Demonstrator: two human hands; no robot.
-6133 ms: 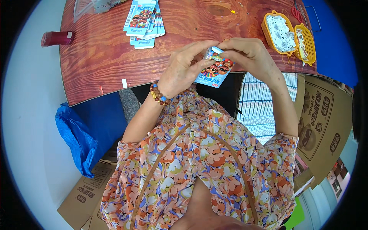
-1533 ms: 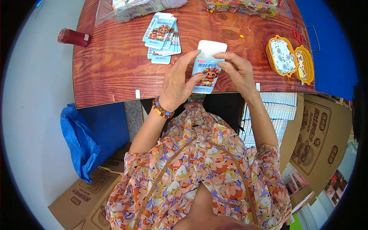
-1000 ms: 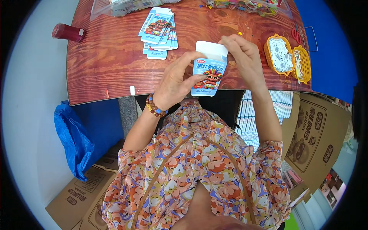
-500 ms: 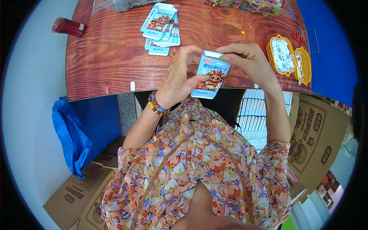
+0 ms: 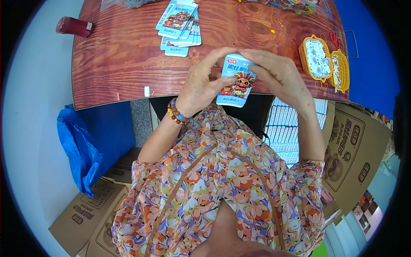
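A small light-blue carton [image 5: 229,101] with a cartoon figure on its front is held upright above the table's near edge. My left hand [image 5: 199,85] grips its left side, with the thumb across the front and a beaded bracelet on the wrist. My right hand [image 5: 280,77] is bent over the top right corner, its fingers pressed against the upper end of the carton. The back of the carton and some of my fingertips are hidden. Beyond my left hand lies a fanned stack of flat blue cartons [image 5: 177,19].
Two yellow baskets [image 5: 303,55] with small white packets stand at the right, beside red-handled scissors [image 5: 334,39]. A dark red jar [image 5: 73,27] lies at the left edge. Plastic bags of colourful bits [image 5: 295,5] are along the back. Brown boxes [image 5: 357,145] flank me.
The white flap edge that showed at the carton's top is out of sight now, and the top looks closed. My right hand has moved lower over the corner.
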